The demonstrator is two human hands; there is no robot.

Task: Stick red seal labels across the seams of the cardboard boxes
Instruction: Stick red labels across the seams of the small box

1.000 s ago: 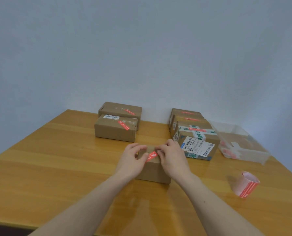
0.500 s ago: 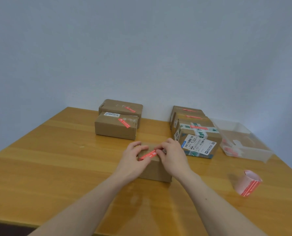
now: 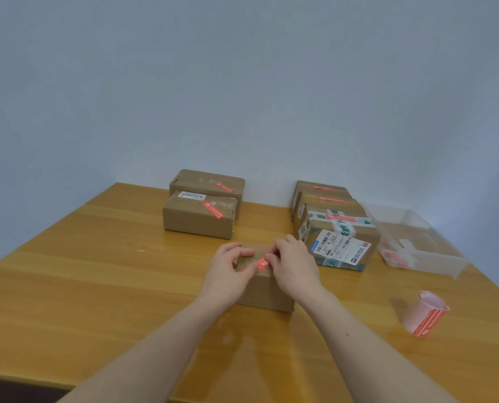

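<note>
A small plain cardboard box (image 3: 267, 289) lies on the wooden table (image 3: 97, 286) right in front of me. A red seal label (image 3: 262, 263) lies slantwise on its top. My left hand (image 3: 228, 271) holds the label's left end, thumb laid over it and fingers curled on the box top. My right hand (image 3: 294, 264) pinches the label's right end with curled fingers. Only the label's middle shows between the hands.
Two sealed boxes (image 3: 200, 218) stand at the back left. Three more, the front one (image 3: 340, 237) with a shipping label, stand at the back right. A clear plastic bin (image 3: 417, 245) sits right of them. A roll of red labels (image 3: 424, 317) lies near right.
The label has been drawn out flatter across the box top. My left thumb now covers its left end, and both hands sit lower on the box.
</note>
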